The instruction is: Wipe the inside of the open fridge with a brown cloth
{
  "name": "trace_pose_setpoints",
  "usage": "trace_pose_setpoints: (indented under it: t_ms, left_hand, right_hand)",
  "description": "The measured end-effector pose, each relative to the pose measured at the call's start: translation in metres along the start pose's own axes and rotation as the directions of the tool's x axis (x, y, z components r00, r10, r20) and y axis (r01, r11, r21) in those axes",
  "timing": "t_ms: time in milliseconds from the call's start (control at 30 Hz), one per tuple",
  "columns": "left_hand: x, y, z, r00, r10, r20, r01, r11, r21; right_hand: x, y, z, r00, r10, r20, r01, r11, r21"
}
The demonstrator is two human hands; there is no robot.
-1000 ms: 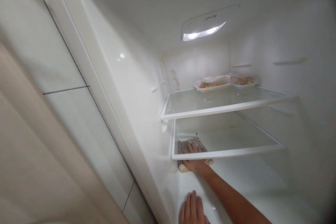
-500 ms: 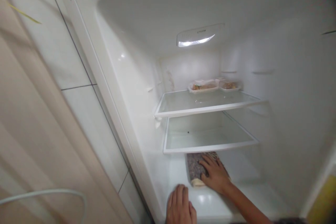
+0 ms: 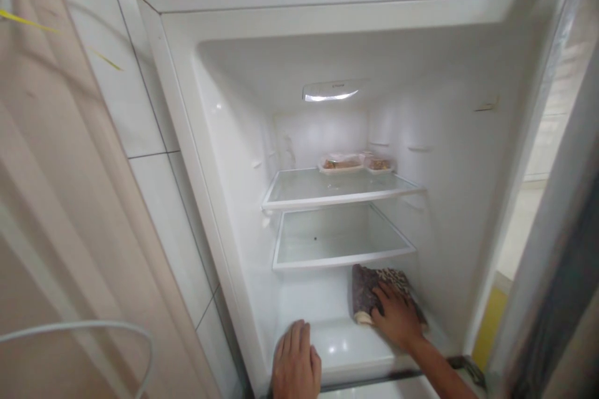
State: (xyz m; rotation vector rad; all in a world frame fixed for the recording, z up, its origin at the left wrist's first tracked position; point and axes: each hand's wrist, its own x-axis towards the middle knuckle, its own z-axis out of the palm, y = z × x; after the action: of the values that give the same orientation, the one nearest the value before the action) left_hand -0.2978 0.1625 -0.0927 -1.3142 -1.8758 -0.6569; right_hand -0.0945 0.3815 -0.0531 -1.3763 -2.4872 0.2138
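Observation:
I look into an open white fridge. My right hand (image 3: 397,318) lies flat on a folded brown patterned cloth (image 3: 369,290), pressing it on the white floor (image 3: 327,305) of the compartment at the right side. My left hand (image 3: 296,363) rests palm down, fingers together, on the front edge of that floor. Above the cloth sit two glass shelves, a lower one (image 3: 337,238) and an upper one (image 3: 327,187).
Two clear food trays (image 3: 355,163) stand at the back of the upper shelf. A lamp (image 3: 330,92) glows in the ceiling. A tiled wall (image 3: 154,137) and white cable (image 3: 93,327) are on the left; the fridge door (image 3: 556,249) is at the right.
My right hand has slid the cloth from the left side of the floor to the right side. The view has pulled back, showing the whole fridge opening. My left hand stayed on the front edge.

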Motion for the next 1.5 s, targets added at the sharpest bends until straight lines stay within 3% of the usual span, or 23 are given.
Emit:
trace_pose_setpoints:
  t_ms: [133,333,500,633,833,1000,1100,1367,1433,1500]
  left_hand:
    - [0.003,-0.004,-0.005,0.997,0.081,0.006,-0.081,0.995,0.058]
    - [0.000,-0.007,-0.001,0.999,0.033,-0.023,-0.034,0.999,-0.014]
    - [-0.010,-0.007,0.000,0.994,-0.105,-0.036,0.099,0.986,-0.131]
    - [-0.020,-0.004,0.000,0.956,-0.290,-0.033,0.271,0.925,-0.267]
    - [-0.032,-0.003,-0.001,0.880,-0.474,0.020,0.438,0.795,-0.421]
    - [-0.051,-0.025,0.002,0.895,-0.445,0.028,0.400,0.775,-0.489]
    - [-0.060,-0.028,0.003,0.866,-0.499,0.025,0.433,0.724,-0.538]
    - [-0.056,0.005,-0.008,0.798,-0.587,0.135,0.566,0.655,-0.501]
    - [-0.045,0.007,-0.019,0.810,-0.573,0.123,0.554,0.681,-0.479]
    - [-0.025,0.008,-0.036,0.857,-0.506,0.094,0.492,0.753,-0.437]
  right_hand:
    - [-0.011,-0.034,-0.002,0.999,-0.009,0.043,0.009,1.000,0.006]
    - [-0.017,-0.096,0.003,0.987,-0.101,0.121,0.094,0.993,0.070]
    - [-0.017,-0.156,0.019,0.959,-0.226,0.169,0.193,0.962,0.191]
    - [-0.018,-0.191,0.020,0.922,-0.331,0.200,0.267,0.919,0.290]
    - [-0.026,-0.205,0.007,0.904,-0.372,0.210,0.291,0.896,0.334]
    - [-0.045,-0.219,0.011,0.901,-0.417,0.119,0.363,0.875,0.322]
    - [-0.048,-0.232,0.015,0.900,-0.415,0.134,0.364,0.885,0.291]
    - [-0.012,-0.247,0.010,0.975,-0.181,0.132,0.109,0.899,0.424]
    - [-0.001,-0.243,0.009,0.983,-0.117,0.144,0.030,0.866,0.500]
    - [0.006,-0.237,0.009,0.987,-0.087,0.134,-0.013,0.794,0.607]
